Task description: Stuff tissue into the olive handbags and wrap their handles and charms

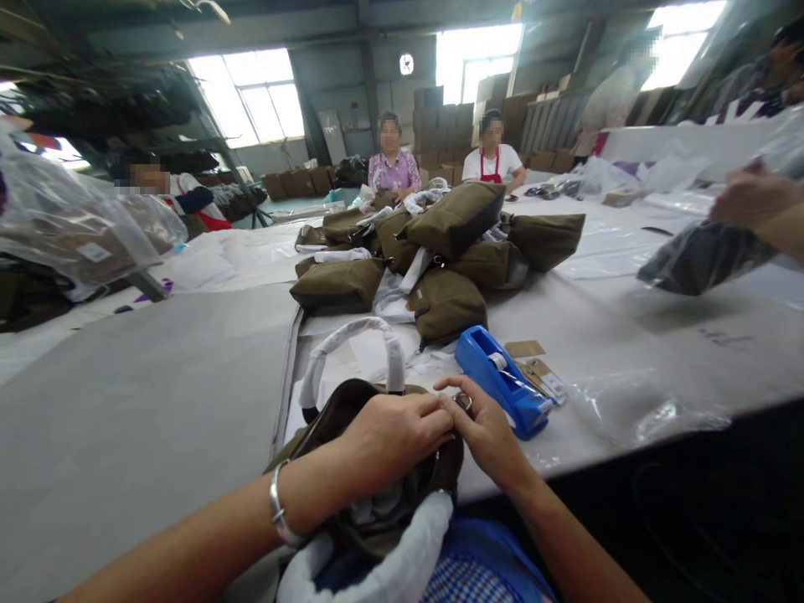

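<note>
An olive-brown handbag (361,402) stands with its mouth open at the table's near edge, against my body. White wrapping covers both of its handles (383,335); one arches up behind, the other hangs toward me. My left hand (399,431), below a silver bangle, reaches across the opening with its fingertips pinched at the bag's right end. There my right hand (474,419) meets it, thumb and fingers closed around a small metal ring (463,401) on the bag. Whatever lies between the left fingertips is hidden.
A blue tape dispenser (502,381) stands just right of my hands, beside brown tags (533,368) and clear plastic (646,406). Several olive bags (452,222) are piled ahead. At right, another person's hand (754,201) holds a plastic-wrapped dark item (697,255). Several people sit or stand beyond.
</note>
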The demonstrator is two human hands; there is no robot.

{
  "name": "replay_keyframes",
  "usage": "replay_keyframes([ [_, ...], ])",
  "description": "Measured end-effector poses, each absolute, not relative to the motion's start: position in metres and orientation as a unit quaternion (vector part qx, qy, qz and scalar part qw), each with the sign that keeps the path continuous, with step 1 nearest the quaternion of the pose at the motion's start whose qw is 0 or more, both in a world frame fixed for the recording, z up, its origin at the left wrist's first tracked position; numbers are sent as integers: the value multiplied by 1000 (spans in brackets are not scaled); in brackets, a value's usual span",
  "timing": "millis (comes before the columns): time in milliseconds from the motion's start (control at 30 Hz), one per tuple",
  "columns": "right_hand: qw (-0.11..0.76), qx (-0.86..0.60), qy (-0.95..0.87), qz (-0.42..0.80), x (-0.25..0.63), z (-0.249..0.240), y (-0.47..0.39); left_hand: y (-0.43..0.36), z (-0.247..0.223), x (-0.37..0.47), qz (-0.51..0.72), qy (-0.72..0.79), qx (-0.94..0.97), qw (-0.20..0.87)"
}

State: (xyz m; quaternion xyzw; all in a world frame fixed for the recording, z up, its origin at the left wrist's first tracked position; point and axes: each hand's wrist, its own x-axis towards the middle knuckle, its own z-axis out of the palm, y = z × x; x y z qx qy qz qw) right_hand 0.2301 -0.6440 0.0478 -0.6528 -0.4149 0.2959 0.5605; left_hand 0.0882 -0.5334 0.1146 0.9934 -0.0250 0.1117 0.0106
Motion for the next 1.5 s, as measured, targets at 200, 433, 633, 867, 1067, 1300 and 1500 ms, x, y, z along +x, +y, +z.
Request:
replay_keyframes([
  [200,559,-672,-422,242,227,50,-639,-522,122,85,111,-61,991,36],
  [433,558,-684,-410,228,236,47,-641,-493,123,62,25,-87,994,60],
  [633,543,-692,-432,198,238,54,-632,-483,131,52,-8,-33,989,142],
  [867,527,-706,-438,179,239,60,-624,-516,118,57,43,149,972,178],
  [1067,532,-717,-418,167,234,54,-628,-530,120,62,16,193,969,154],
  [1300,544,-702,-408,213,240,55,-630,-517,122,63,-3,115,984,136],
  [1500,580,-649,-384,309,240,53,-633,-511,131,45,44,143,969,195],
])
